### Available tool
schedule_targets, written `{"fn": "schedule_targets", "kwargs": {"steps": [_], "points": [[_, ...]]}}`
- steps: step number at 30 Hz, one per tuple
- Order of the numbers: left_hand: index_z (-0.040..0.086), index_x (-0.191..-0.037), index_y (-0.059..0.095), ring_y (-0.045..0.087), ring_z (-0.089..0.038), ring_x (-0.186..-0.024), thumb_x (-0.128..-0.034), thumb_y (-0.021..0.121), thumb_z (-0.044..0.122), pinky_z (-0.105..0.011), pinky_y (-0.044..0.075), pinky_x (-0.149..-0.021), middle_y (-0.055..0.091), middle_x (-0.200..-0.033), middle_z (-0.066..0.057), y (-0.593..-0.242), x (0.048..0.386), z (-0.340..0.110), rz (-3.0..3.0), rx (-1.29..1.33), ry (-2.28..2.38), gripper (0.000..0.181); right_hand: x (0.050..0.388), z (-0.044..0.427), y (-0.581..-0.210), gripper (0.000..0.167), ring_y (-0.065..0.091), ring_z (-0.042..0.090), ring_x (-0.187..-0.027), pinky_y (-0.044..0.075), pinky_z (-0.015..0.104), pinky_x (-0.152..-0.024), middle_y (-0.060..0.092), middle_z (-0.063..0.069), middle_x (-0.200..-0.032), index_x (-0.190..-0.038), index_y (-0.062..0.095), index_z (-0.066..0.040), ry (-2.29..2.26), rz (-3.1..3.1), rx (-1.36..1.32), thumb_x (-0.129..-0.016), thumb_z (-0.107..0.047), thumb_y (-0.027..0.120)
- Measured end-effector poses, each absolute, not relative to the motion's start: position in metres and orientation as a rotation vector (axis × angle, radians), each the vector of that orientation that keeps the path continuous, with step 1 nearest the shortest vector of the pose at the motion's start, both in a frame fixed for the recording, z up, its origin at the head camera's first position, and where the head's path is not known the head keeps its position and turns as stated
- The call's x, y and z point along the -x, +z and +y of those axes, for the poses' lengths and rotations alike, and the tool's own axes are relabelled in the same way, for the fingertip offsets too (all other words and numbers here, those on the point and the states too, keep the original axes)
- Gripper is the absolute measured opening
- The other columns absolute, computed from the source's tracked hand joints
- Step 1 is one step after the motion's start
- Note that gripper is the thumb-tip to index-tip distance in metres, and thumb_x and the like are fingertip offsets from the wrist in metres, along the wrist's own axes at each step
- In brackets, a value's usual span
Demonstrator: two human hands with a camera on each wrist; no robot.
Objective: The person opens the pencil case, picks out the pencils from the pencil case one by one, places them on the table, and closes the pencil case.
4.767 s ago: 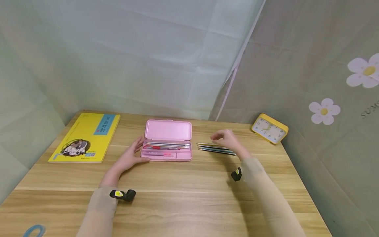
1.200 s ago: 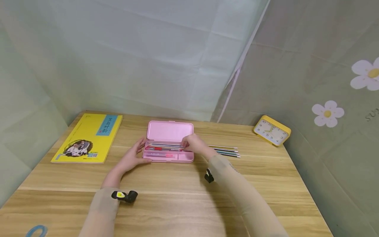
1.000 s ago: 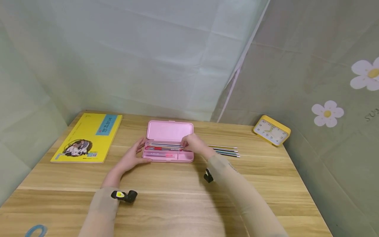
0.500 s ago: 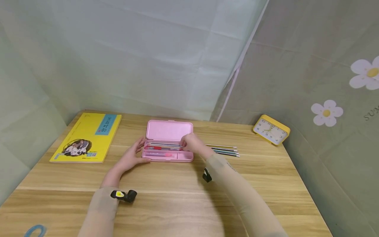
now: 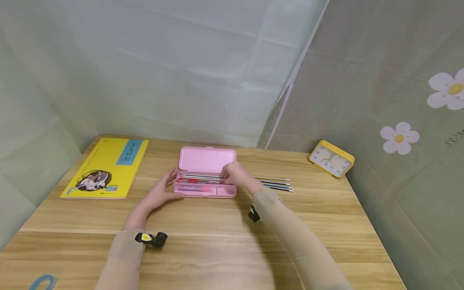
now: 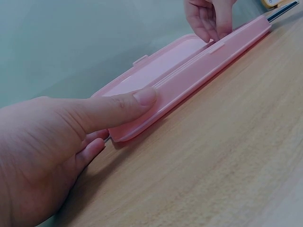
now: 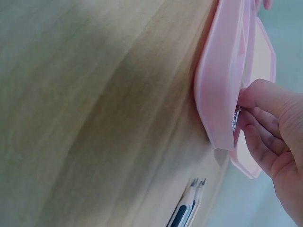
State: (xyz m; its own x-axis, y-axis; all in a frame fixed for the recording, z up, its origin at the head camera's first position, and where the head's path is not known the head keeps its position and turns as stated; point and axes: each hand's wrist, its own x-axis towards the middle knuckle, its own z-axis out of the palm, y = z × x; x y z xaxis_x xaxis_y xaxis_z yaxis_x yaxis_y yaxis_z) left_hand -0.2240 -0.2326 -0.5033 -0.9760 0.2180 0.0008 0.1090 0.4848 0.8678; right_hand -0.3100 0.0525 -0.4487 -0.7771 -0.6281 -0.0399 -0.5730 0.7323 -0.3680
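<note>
A pink pencil case (image 5: 226, 191) lies with its lid (image 5: 207, 159) folded back. Pencils (image 5: 201, 176), a red pen (image 5: 187, 181) and a pink-tipped pen (image 5: 195, 188) lie inside. My left hand (image 5: 158, 195) holds the case's left end; in the left wrist view its thumb (image 6: 137, 100) presses the front wall. Over the case's right end, my right hand (image 5: 238, 176) pinches a pencil by its end between thumb and fingers, seen close in the right wrist view. The fingers partly hide that pencil. Several loose pencils (image 5: 277, 184) lie right of the case, partly behind the right wrist.
A yellow book (image 5: 105, 169) lies at the table's left side, and a yellow clock (image 5: 331, 159) stands at the back right. Part of a blue ring-shaped object (image 5: 43, 282) shows at the front left. Cloth curtains (image 5: 203, 80) rise behind the wooden table (image 5: 203, 241).
The right hand has moved left from above the loose pencils to the case's right end. Over the last second it has stayed nearly still there. The left hand has kept its place.
</note>
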Motion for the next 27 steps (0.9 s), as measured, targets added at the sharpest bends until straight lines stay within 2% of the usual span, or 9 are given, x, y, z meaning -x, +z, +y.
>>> {"fn": "schedule_targets", "kwargs": {"steps": [8, 18, 27], "points": [[0.0, -0.156, 0.006, 0.03, -0.051, -0.14, -0.0815, 0.08, 0.031, -0.062, 0.026, -0.116, 0.023, -0.158, -0.027, -0.504, 0.224, -0.234, 2.611, -0.297, 1.516, 0.11, 0.311, 0.052, -0.445, 0.016, 0.071, 0.015, -0.081, 0.058, 0.022, -0.074, 0.076, 0.006, -0.086, -0.092, 0.075, -0.004, -0.48, 2.78, 0.992, -0.077, -0.006, 0.079], [0.001, -0.156, 0.006, 0.031, -0.051, -0.139, -0.0812, 0.08, 0.032, -0.062, 0.027, -0.116, 0.023, -0.158, -0.026, -0.504, 0.225, -0.234, 2.62, -0.292, 1.501, 0.11, 0.31, 0.053, -0.441, 0.017, 0.069, 0.014, -0.08, 0.057, 0.022, -0.075, 0.075, 0.004, -0.086, -0.093, 0.075, -0.005, -0.464, 2.805, 0.989, -0.077, -0.005, 0.078], [0.0, -0.156, 0.006, 0.031, -0.052, -0.139, -0.0814, 0.08, 0.032, -0.062, 0.026, -0.116, 0.023, -0.158, -0.026, -0.503, 0.224, -0.233, 2.618, -0.289, 1.497, 0.11, 0.31, 0.053, -0.438, 0.02, 0.072, 0.017, -0.086, 0.058, 0.02, -0.076, 0.076, 0.008, -0.092, -0.096, 0.075, -0.003, -0.582, 2.728, 0.955, -0.077, -0.004, 0.08]]}}
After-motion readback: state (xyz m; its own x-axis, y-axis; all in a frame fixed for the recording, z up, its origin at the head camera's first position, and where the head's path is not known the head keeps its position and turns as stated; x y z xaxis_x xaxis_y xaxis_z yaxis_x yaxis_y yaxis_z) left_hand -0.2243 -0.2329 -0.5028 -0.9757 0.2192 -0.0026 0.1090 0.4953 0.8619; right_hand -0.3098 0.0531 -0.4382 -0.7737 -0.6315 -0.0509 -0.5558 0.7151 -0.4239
